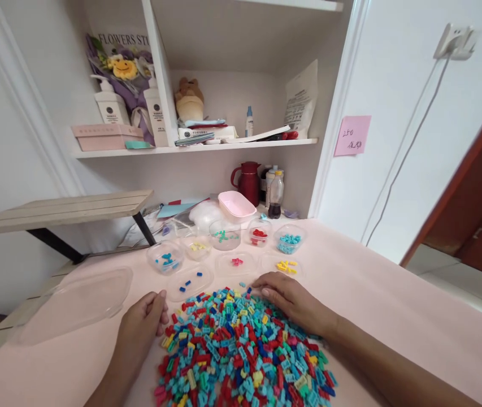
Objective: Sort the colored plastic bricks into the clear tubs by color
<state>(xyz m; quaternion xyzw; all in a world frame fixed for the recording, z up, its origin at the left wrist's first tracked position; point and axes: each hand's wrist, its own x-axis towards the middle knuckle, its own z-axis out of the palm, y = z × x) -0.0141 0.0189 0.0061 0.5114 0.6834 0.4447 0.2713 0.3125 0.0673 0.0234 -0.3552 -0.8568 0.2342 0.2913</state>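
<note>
A wide heap of small toy building bricks in red, blue, light blue, green and yellow covers the near middle of the table. My left hand rests at the heap's left edge, its fingers curled and pressed together; whatever lies inside them is hidden. Over the heap's upper right edge lies my right hand, fingers stretched out and pointing left. A dark blue brick sits just beside those fingertips, and a light blue brick is slightly farther off. Beyond, a clear lid carries a few dark blue bricks.
Clear tubs with sorted bricks stand behind, including a blue one, a green one and a light blue one. A large clear lid lies left. Farther back are a pink basin, a red jug and a bottle.
</note>
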